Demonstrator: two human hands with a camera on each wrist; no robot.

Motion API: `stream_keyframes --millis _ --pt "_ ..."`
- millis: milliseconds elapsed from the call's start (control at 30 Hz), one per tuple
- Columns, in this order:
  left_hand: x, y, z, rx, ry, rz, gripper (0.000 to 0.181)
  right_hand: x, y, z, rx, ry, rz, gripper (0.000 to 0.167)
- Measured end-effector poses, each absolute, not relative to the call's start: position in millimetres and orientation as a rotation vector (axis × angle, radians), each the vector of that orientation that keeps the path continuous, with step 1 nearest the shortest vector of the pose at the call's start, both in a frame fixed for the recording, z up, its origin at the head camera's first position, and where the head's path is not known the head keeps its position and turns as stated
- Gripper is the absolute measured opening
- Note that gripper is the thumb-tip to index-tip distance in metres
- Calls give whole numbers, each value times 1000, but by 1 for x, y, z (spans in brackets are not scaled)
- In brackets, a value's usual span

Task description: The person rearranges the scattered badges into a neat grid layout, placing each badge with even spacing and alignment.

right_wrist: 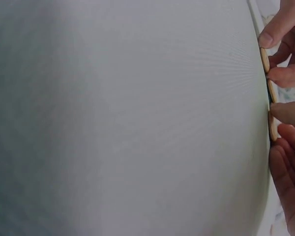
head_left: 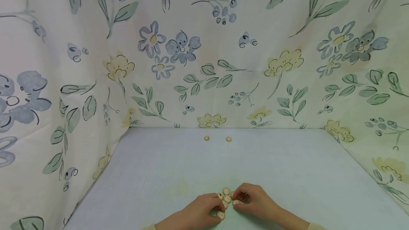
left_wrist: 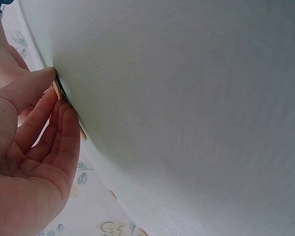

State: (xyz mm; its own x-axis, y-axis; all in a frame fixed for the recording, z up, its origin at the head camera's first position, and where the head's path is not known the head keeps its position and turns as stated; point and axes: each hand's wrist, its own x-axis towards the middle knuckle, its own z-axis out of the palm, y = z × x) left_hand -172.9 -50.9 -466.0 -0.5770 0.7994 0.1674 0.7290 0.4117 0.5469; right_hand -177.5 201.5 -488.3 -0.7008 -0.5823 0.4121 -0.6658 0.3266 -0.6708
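Note:
Near the front edge of the table, several small round wooden discs with dark markings lie close together, among them an upper disc [head_left: 226,191] and a middle disc [head_left: 227,199]. My left hand [head_left: 202,211] is left of the cluster and pinches a disc [head_left: 221,215] between thumb and fingers; its edge shows in the left wrist view as a thin wooden disc [left_wrist: 57,90]. From the right, my right hand [head_left: 257,203] pinches another disc [head_left: 236,202]. Fingers partly cover the neighbouring discs. In the right wrist view, both hands hold discs edge-on, such as the upper one [right_wrist: 264,59].
Two more discs lie far back on the white table [head_left: 159,166], a left one [head_left: 207,138] and a right one [head_left: 228,139]. A floral cloth [head_left: 191,95] hangs behind the table and along both sides.

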Motion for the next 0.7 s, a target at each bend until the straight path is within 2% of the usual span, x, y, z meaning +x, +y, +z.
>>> stream_keyframes --millis 700 --pt "-172 -50 -465 1349 2551 882 13 -177 203 -488 1154 -2566 1261 15"
